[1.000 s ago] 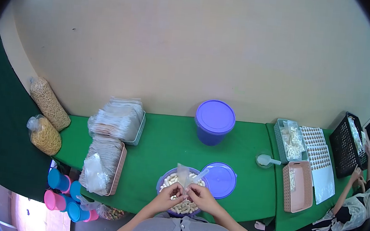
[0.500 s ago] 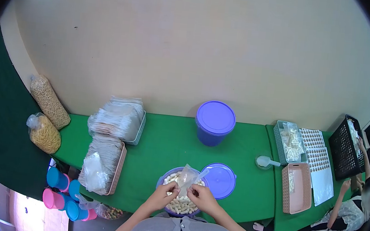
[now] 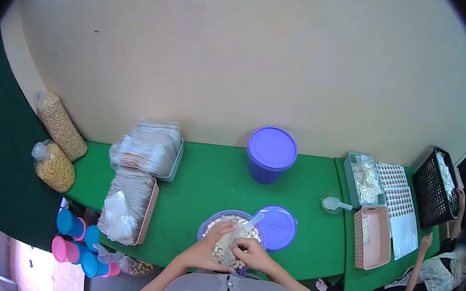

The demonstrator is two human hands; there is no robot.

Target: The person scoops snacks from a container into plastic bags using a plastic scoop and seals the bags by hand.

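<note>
A purple tub [image 3: 202, 232] of pale, stubby snack pieces stands at the table's front edge, close to my body. Over it, my left hand [image 3: 212, 250] is curved round a small clear bag [image 3: 227, 240], thumb and fingers spread to either side. My right hand [image 3: 251, 252] pinches the bag's right side with curled fingers. A translucent scoop handle [image 3: 254, 220] sticks up from the tub behind my hands. The flat purple lid [image 3: 278, 228] lies to the right of the tub, on the green cloth.
A closed purple tub [image 3: 271, 155] stands at the back. Baskets of stacked bags [image 3: 144, 150] are on the left. At right are a bowl with a scoop [image 3: 333, 204], a pink basket [image 3: 375, 240], a sticker sheet [image 3: 400, 200] and a black crate [image 3: 434, 189]. A co-worker's arms [image 3: 420, 262] are beside them.
My left hand has opened from a pinch and wrapped around the bag, which is lower over the tub. My right hand has shifted slightly left. The co-worker's arms have moved.
</note>
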